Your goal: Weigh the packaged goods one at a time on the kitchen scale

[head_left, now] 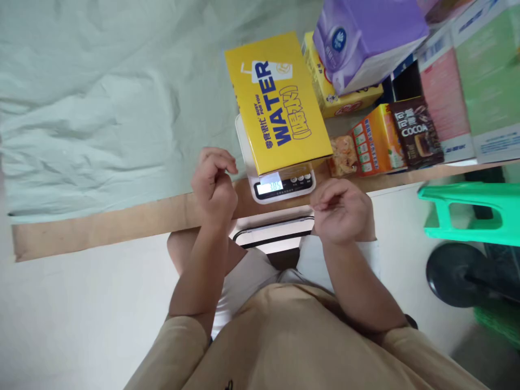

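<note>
A yellow box printed "WATER" [280, 103] lies on a white kitchen scale [264, 199] near the table's front edge. The scale's display is lit and shows digits; the box hides most of its platform. Left of the scale, my left hand [215, 184] is held with its fingers curled in, and nothing shows in them. My right hand [343, 211] is just off the scale's right front corner, fingers also curled, holding nothing that I can see. Neither hand touches the box.
A purple carton [369, 38] rests on another yellow box [345, 100] at the right. Beside them stand an orange box [379, 141], a brown cocoa pack [418, 132] and a green-and-white carton [489, 81]. Pale green cloth [101, 108] covers the table. A green stool [471, 211] is at the right.
</note>
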`<action>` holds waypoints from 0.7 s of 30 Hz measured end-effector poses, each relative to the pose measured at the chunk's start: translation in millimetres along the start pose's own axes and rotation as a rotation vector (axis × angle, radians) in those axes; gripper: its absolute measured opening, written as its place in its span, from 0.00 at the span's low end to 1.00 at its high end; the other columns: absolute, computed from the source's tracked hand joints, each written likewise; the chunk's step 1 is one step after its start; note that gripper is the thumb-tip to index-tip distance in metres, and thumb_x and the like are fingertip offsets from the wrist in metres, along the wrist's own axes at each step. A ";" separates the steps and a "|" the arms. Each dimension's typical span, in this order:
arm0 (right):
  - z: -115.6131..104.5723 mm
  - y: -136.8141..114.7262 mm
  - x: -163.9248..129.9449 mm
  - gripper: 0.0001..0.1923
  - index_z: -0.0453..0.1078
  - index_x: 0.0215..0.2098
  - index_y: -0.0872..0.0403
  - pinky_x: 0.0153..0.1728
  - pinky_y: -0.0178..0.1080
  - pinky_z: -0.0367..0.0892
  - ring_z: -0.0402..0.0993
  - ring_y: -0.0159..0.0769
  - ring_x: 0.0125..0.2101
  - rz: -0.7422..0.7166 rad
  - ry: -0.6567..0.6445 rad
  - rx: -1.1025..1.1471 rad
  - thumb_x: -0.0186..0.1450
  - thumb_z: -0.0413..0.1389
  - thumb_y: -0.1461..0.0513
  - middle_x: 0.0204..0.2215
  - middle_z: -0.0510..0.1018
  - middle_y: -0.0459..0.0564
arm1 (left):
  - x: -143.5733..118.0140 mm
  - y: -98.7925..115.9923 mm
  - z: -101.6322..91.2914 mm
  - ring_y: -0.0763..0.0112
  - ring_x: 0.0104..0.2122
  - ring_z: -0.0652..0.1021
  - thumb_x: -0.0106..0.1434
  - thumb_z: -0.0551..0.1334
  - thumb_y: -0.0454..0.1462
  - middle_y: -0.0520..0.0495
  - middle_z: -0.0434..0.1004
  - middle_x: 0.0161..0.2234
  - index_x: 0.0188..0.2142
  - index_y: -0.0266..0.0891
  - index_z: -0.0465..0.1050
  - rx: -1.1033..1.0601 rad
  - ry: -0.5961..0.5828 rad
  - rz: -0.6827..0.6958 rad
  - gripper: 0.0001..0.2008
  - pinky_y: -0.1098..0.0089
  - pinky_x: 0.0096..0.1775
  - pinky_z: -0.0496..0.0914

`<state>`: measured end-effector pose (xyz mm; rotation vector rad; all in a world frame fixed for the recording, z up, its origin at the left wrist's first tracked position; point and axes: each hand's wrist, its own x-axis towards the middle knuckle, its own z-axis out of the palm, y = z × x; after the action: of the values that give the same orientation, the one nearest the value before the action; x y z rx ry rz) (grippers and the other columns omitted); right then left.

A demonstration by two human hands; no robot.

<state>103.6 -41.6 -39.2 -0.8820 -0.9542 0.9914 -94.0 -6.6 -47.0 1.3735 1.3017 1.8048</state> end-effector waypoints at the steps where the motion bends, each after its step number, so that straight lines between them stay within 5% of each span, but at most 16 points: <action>1: 4.6 -1.5 0.2 0.21 0.71 0.22 0.53 0.17 0.35 0.51 0.59 0.29 0.17 0.015 -0.009 0.013 0.69 0.54 0.53 0.14 0.63 0.44 | -0.9 2.9 0.3 0.75 0.25 0.71 0.63 0.65 0.32 0.51 0.69 0.22 0.20 0.39 0.69 -0.048 -0.006 0.036 0.15 0.69 0.28 0.61; 4: 14.2 -4.1 -1.8 0.22 0.70 0.22 0.53 0.17 0.34 0.51 0.57 0.29 0.16 0.034 -0.031 0.032 0.71 0.52 0.52 0.15 0.62 0.43 | -2.3 20.2 1.3 0.76 0.18 0.61 0.66 0.62 0.35 0.52 0.61 0.17 0.20 0.40 0.67 -0.219 -0.055 0.128 0.17 0.68 0.24 0.52; 6: 17.7 -3.8 -3.5 0.19 0.72 0.26 0.52 0.17 0.33 0.51 0.57 0.28 0.16 0.004 -0.009 0.040 0.70 0.52 0.52 0.16 0.62 0.43 | -2.1 32.9 3.3 0.73 0.20 0.64 0.71 0.57 0.41 0.51 0.64 0.19 0.25 0.42 0.72 -0.243 0.017 0.192 0.18 0.67 0.26 0.58; 8: 18.7 -2.2 -2.6 0.12 0.73 0.34 0.49 0.16 0.32 0.51 0.57 0.28 0.17 -0.056 0.057 0.022 0.68 0.54 0.53 0.19 0.64 0.42 | -3.1 39.0 6.6 0.68 0.31 0.75 0.74 0.53 0.49 0.48 0.73 0.29 0.33 0.45 0.78 -0.152 0.098 0.192 0.20 0.63 0.36 0.70; 10: 17.1 -0.3 2.2 0.10 0.73 0.40 0.47 0.17 0.31 0.54 0.60 0.28 0.20 -0.142 0.147 -0.055 0.66 0.55 0.52 0.24 0.67 0.42 | -7.4 37.0 10.9 0.62 0.49 0.78 0.73 0.53 0.56 0.47 0.77 0.45 0.46 0.50 0.79 -0.042 0.057 0.096 0.21 0.58 0.52 0.74; 12: 14.5 0.7 10.0 0.11 0.73 0.44 0.45 0.26 0.34 0.68 0.69 0.31 0.28 -0.200 0.199 -0.175 0.66 0.55 0.52 0.32 0.71 0.45 | -15.2 30.8 16.2 0.59 0.65 0.71 0.72 0.52 0.59 0.48 0.71 0.62 0.60 0.55 0.71 0.006 -0.086 -0.038 0.25 0.53 0.66 0.68; 14: 13.1 0.6 17.5 0.15 0.73 0.48 0.45 0.46 0.43 0.78 0.77 0.36 0.43 -0.182 0.178 -0.257 0.66 0.55 0.52 0.44 0.76 0.48 | -24.4 26.9 21.6 0.56 0.74 0.61 0.72 0.49 0.61 0.47 0.61 0.71 0.68 0.56 0.59 0.002 -0.218 -0.087 0.31 0.50 0.73 0.58; 17: 16.5 -1.9 21.0 0.21 0.70 0.57 0.42 0.70 0.55 0.65 0.71 0.41 0.63 -0.024 0.023 -0.222 0.66 0.55 0.51 0.61 0.73 0.46 | -35.8 32.5 27.4 0.53 0.78 0.50 0.72 0.49 0.61 0.45 0.49 0.77 0.74 0.53 0.46 -0.004 -0.340 -0.070 0.37 0.49 0.77 0.50; 21: 27.0 -7.5 13.7 0.24 0.68 0.59 0.39 0.73 0.56 0.61 0.69 0.42 0.67 0.124 -0.162 -0.200 0.65 0.56 0.51 0.63 0.73 0.46 | -44.6 49.7 33.5 0.50 0.79 0.46 0.73 0.52 0.57 0.43 0.43 0.79 0.76 0.50 0.39 -0.008 -0.366 -0.131 0.40 0.47 0.78 0.46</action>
<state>83.9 -26.6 -20.3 -1.0492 -1.1622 1.0990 -40.3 -51.2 -20.3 1.4919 1.1563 1.3900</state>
